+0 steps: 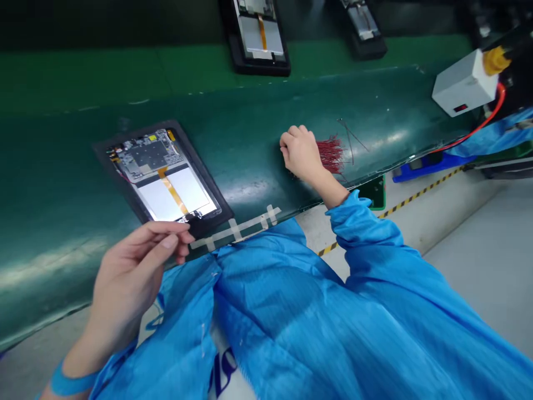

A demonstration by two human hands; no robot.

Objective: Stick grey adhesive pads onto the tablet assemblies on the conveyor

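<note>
A tablet with its back off point(179, 191) lies in a black tray on the green bench, showing a circuit board, a silvery battery and an orange ribbon cable. My left hand point(137, 261) is at the tablet's lower edge, thumb and fingers drawn together; whatever they may hold is too small to make out. To the right, my right hand point(302, 153) rests with curled fingers over the left end of a bundle of thin red wires point(331, 154). Its fingertips are partly hidden. A few loose dark wires point(352, 136) lie beyond the bundle.
Two more opened devices, one nearer point(262, 36) and one further right point(366, 30), sit in black trays along the far strip. A white box point(466, 83) with a yellow top and red cable stands at right. Pale tape point(250, 225) marks the bench's front edge.
</note>
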